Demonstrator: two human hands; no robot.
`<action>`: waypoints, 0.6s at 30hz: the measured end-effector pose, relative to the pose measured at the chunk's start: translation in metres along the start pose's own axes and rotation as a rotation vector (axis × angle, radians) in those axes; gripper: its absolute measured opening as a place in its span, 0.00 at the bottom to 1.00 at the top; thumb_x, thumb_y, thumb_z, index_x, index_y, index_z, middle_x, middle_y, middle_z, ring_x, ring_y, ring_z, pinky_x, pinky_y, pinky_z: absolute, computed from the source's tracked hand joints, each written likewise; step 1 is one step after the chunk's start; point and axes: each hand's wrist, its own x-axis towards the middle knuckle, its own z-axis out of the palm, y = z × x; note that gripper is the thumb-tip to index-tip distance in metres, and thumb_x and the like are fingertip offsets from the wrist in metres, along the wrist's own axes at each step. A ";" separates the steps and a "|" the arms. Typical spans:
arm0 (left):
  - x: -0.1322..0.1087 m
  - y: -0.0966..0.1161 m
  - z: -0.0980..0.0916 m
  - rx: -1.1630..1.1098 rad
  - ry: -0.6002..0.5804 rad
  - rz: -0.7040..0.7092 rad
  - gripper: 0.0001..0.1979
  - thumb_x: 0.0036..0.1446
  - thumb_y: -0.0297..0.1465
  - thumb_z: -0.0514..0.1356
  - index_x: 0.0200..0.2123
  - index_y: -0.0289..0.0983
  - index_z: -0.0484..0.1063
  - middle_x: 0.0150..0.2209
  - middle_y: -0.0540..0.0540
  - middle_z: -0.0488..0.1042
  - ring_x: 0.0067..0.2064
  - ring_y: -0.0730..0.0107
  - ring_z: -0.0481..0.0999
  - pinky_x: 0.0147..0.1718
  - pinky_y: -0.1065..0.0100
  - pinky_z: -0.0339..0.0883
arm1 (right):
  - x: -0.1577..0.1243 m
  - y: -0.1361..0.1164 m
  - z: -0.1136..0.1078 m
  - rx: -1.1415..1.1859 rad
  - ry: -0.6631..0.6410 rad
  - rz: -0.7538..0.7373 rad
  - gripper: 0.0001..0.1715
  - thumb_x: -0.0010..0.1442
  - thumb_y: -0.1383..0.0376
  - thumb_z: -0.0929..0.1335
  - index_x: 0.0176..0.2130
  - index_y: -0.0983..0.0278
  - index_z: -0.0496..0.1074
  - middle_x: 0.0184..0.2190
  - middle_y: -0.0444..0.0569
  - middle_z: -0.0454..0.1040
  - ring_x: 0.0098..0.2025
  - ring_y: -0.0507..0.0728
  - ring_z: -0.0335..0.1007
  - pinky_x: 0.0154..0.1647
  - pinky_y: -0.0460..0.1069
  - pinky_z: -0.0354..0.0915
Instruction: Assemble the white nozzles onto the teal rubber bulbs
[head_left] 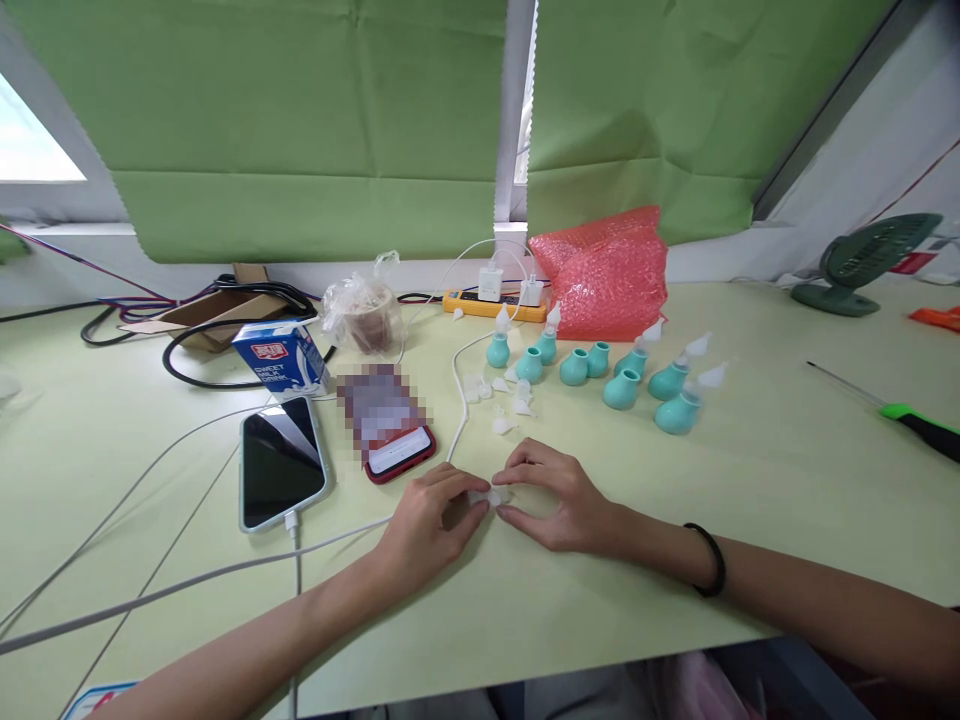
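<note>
Near the table's front edge, my left hand [435, 515] and my right hand [555, 497] meet with their fingertips pinched on small translucent white plastic pieces [495, 496]. Fingers partly hide these pieces, so I cannot tell whether they are joined. Just beyond my hands lie several loose clear-white tips and caps [504, 424]. Behind and to the right stand several turquoise bulbs [621, 390]. Some bulbs have a pointed translucent nozzle [712, 376] on top; others show an open round mouth.
Left of my hands lie a red-cased phone [401, 455] and a charging phone [283, 465], with white cables [225, 570] crossing the table. Behind them are a milk carton [281, 358] and a bagged cup [369, 318]. A power strip [465, 303], red bubble bag [607, 280], screwdriver [919, 425] and fan [862, 260] stand farther off.
</note>
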 end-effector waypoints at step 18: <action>0.001 0.003 -0.003 0.053 -0.022 0.029 0.06 0.50 0.27 0.55 0.34 0.36 0.67 0.29 0.47 0.69 0.30 0.71 0.68 0.29 0.70 0.64 | -0.002 0.003 -0.001 0.046 -0.091 0.074 0.08 0.51 0.66 0.67 0.35 0.65 0.68 0.29 0.47 0.72 0.31 0.51 0.67 0.33 0.46 0.63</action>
